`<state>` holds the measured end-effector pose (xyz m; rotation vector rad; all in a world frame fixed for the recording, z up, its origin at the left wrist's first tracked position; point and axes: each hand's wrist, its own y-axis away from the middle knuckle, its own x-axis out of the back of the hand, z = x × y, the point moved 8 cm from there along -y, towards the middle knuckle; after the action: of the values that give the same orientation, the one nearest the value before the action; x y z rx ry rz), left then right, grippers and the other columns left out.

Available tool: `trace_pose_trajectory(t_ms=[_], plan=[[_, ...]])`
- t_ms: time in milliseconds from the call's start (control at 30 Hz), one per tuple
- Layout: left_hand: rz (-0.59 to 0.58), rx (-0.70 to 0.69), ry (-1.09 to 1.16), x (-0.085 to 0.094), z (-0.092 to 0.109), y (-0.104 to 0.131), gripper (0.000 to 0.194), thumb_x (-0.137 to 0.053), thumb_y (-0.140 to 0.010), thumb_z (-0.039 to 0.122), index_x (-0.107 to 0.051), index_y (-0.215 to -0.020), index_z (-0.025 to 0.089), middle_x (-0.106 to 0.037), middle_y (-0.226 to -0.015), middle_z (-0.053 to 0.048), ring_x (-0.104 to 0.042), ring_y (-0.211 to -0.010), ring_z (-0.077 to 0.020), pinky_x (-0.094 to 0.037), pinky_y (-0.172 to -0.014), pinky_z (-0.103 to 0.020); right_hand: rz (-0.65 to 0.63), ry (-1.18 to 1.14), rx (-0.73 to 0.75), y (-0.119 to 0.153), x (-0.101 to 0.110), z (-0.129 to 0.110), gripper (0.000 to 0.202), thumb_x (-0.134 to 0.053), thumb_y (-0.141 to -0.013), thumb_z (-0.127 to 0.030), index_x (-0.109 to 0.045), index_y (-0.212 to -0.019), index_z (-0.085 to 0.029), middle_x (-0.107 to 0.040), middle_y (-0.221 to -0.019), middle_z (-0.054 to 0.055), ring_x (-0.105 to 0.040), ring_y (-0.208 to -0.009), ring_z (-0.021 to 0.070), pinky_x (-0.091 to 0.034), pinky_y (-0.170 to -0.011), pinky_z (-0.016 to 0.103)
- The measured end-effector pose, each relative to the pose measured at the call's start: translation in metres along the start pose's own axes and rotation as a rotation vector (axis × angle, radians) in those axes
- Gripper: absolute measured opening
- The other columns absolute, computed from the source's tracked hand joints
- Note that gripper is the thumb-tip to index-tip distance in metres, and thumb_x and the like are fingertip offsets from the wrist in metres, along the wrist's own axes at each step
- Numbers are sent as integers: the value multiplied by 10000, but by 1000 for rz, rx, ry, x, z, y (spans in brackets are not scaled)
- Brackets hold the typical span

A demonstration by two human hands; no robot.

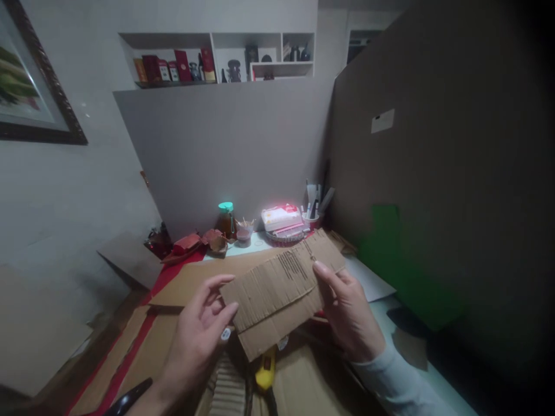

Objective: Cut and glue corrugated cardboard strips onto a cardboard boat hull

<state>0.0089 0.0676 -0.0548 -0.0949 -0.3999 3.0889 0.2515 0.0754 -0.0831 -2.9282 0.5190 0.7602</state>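
One corrugated cardboard piece (pixel 277 297) slants lengthwise between my right hand (pixel 354 309), clamped on its higher, farther end, and my left hand (pixel 203 323), at the lower end; whether that one pinches, I cannot tell.

Held cardboard (pixel 277 294) partly hides a yellow tool (pixel 265 374) — framed picture (pixel 34 86) cut off left.
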Motion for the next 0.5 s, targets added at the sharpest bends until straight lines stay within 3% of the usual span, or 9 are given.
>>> trace_pose_trajectory(t_ms=[167, 367, 500], plan=[[-136, 100, -125, -5, -1, -2, 424, -731, -769, 369, -623, -1152, 221, -696, -1147, -70, -654, -978, -258, -499, -782, -292, 9, 30, 23, -6, 4, 6, 367, -800, -711, -429, -518, -647, -203, -587, -535, -65, -523, -481, 115, -387, -460, 237], [-341, 186, -155, -3, 0, -10, 357, -617, -861, 491, -710, -1095, 238, -713, -1044, -34, -601, -964, -236, -445, -761, -266, -116, 56, -25, -1, -14, 1, 290, -786, -721, -400, -631, -817, -174, -704, -723, -2, -622, -616, 159, -470, -570, 277], [-419, 226, -108, -3, 7, -10, 347, -632, -851, 513, -748, -1073, 272, -734, -1045, -14, -600, -1013, -228, -430, -833, -255, -179, 106, -62, 4, -30, -5, 265, -798, -706, -362, -662, -833, -174, -669, -640, -25, -604, -581, 143, -451, -562, 259]])
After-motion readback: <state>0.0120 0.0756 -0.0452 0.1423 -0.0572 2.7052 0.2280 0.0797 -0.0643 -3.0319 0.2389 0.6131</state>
